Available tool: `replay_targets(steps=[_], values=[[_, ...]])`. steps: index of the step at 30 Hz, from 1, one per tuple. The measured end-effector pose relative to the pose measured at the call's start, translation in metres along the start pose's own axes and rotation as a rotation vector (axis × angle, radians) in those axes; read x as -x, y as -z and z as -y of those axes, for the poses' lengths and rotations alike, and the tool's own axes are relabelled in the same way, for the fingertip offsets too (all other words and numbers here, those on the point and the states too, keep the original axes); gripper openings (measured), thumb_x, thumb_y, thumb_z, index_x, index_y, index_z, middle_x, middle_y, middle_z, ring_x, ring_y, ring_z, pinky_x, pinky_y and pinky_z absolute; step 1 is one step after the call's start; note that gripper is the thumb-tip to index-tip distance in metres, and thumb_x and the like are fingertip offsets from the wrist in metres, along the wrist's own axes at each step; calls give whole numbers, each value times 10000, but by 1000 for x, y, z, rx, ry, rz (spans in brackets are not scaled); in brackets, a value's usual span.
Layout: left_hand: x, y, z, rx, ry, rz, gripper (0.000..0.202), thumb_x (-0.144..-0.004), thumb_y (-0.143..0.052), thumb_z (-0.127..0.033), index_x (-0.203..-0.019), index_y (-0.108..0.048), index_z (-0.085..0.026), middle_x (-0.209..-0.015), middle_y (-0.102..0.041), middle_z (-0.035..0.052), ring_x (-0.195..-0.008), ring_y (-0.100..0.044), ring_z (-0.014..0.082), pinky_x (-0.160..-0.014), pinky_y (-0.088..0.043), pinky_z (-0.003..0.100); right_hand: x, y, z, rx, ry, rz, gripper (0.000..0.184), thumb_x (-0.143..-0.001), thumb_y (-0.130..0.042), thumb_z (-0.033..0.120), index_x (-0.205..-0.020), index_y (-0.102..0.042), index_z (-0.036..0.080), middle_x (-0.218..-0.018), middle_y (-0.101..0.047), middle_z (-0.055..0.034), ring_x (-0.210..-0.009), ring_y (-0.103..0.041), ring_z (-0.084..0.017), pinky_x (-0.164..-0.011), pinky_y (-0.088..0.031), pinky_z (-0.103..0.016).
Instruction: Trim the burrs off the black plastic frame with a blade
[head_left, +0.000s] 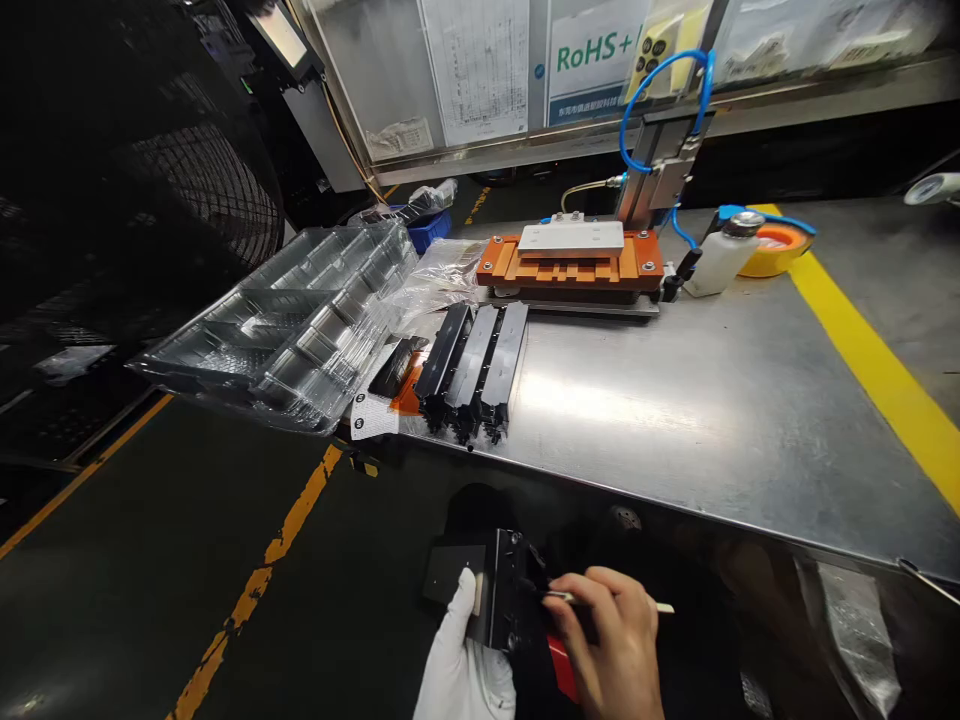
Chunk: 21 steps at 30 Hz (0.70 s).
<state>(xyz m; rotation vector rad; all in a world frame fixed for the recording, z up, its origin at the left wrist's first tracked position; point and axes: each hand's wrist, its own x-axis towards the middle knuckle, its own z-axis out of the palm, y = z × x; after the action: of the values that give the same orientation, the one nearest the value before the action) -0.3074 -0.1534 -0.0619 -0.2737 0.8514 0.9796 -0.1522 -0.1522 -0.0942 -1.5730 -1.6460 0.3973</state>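
A black plastic block [510, 600] is clasped by the white-gloved left grip [461, 650], steadied for the thin pale stick [660, 607] pinched in the bare right grip [607, 640].

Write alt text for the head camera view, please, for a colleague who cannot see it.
A white-gloved left hand holds a black block while the bare right hand pinches a thin stick beside it. Beyond, a steel table holds three black bars, a clear plastic tray and an orange fixture.
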Motion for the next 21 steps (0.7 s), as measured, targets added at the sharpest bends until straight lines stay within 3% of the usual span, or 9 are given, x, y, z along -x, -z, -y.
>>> replay_targets(steps=[2, 3, 6, 8, 12, 21], values=[[4, -6, -1, 84, 15, -4, 216, -958, -530, -302, -972, -708, -181, -936, -760, -12, -893, -690, 52, -749, -517, 76, -5, 5, 0, -110, -89, -40, 240, -935, -473, 491, -949, -617, 299, -891, -578, -20, -809, -582, -185, -734, -447, -322], [6, -8, -2, 155, 33, -8, 241, -969, -508, -297, -947, -711, -169, -902, -762, -7, -871, -693, 50, -739, -518, 75, -8, 8, 1, -213, -178, 23, 292, -968, -388, 484, -947, -610, 295, -875, -583, -12, -773, -585, -167, -700, -460, -296], [10, -14, -3, 337, 107, 44, 247, -954, -533, -268, -818, -697, -141, -786, -741, 6, -783, -694, 74, -749, -533, 123, -13, 16, 10, -496, -289, 409, 466, -974, -228, 560, -860, -578, 273, -741, -569, 20, -619, -557, -135, -563, -439, -249], [12, -17, -3, 319, 114, 113, 182, -895, -626, -254, -775, -689, -133, -748, -717, 12, -749, -688, 93, -732, -532, 142, -14, 17, 15, -498, -216, 570, 448, -924, -330, 635, -801, -536, 258, -688, -542, 38, -546, -516, -117, -502, -402, -234], [13, -22, -5, 233, 108, 136, 149, -768, -771, -261, -793, -726, -122, -762, -727, 27, -731, -688, 125, -706, -531, 165, -11, 10, 16, -308, 11, 523, 345, -867, -553, 568, -776, -467, 247, -642, -524, 68, -494, -478, -85, -470, -375, -201], [12, -27, -7, 200, 113, 73, 166, -689, -831, -233, -786, -741, -134, -782, -738, 17, -706, -678, 127, -649, -539, 164, -18, 10, 16, -185, 209, 440, 391, -930, -505, 474, -658, -363, 232, -563, -464, 68, -455, -442, -64, -437, -339, -180]])
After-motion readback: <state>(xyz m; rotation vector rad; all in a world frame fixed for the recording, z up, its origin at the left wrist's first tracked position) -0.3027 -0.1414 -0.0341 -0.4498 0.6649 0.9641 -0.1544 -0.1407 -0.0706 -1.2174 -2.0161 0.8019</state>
